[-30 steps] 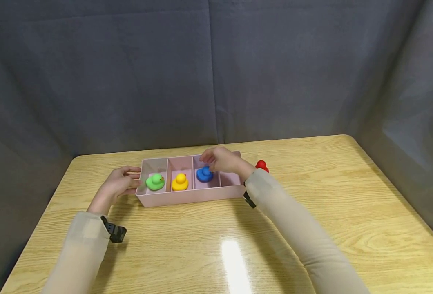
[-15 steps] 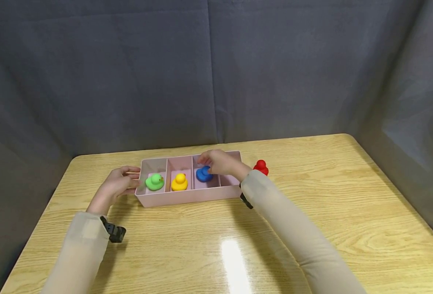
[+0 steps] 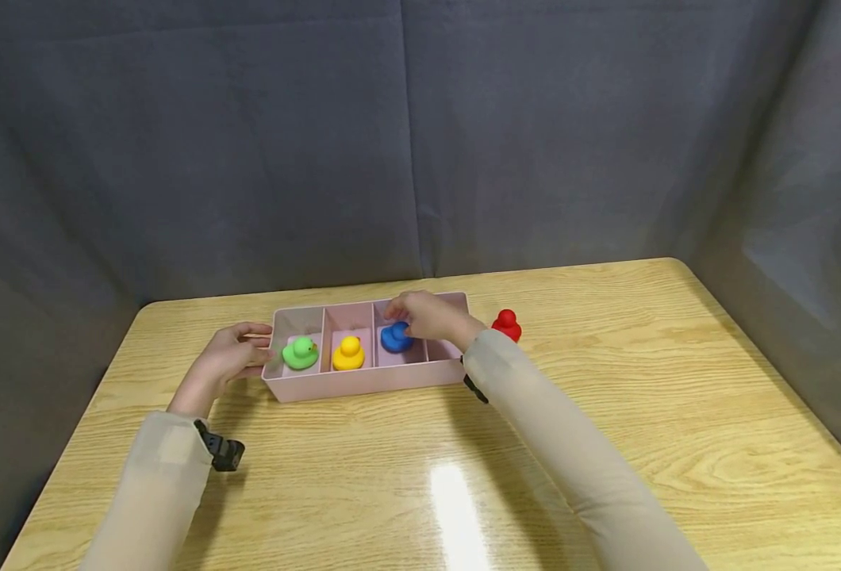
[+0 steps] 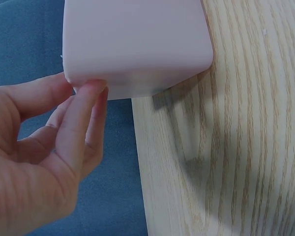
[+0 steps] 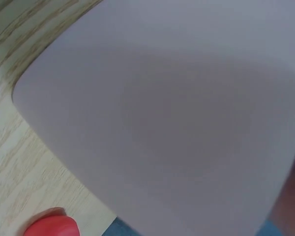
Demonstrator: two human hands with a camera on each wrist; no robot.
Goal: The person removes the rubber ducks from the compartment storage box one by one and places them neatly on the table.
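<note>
A pink tray (image 3: pixel 363 382) with four compartments lies on the wooden table (image 3: pixel 406 476). From the left, its first three compartments hold a green duck (image 3: pixel 301 353), a yellow duck (image 3: pixel 349 354) and a blue duck (image 3: pixel 394 339). My right hand (image 3: pixel 413 321) reaches into the third compartment, its curled fingers on the blue duck. My left hand (image 3: pixel 245 353) holds the tray's left end; in the left wrist view its thumb and fingers (image 4: pixel 83 86) grip the tray's corner (image 4: pixel 137 44). A red duck (image 3: pixel 507 324) stands on the table just right of the tray.
The tray's fourth compartment (image 3: pixel 449 346) holds no duck and is partly hidden by my right wrist. The right wrist view is filled by the tray's wall (image 5: pixel 177 123), with the red duck (image 5: pixel 51 227) at the bottom left. Grey cloth (image 3: pixel 406 143) backs the table.
My right hand has sunk slightly onto the blue duck, which has barely shifted. The left hand and the tray have stayed put.
</note>
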